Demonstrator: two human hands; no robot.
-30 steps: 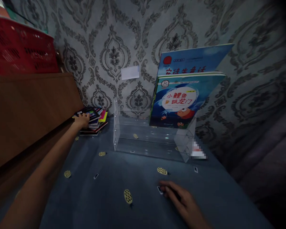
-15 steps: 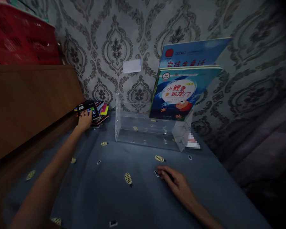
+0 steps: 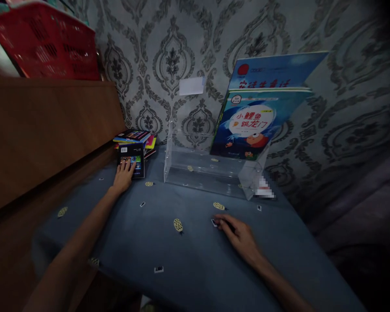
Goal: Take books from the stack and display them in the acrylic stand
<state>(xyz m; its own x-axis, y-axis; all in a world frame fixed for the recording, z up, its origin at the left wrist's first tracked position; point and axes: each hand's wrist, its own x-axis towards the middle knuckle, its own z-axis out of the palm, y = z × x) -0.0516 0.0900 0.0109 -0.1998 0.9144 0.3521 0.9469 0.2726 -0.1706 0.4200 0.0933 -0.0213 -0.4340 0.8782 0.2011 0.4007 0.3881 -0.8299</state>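
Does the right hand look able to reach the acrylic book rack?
Probably yes: the right hand is at the tablecloth, in front of the acrylic book rack, and nothing stands between them.

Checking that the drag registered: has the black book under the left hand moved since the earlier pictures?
Yes. Against the clear rack, the black book has come toward the person, off the pile's top.

Dim, cool light, faint glints on the clear rack (image 3: 203, 181), right edge near-black.
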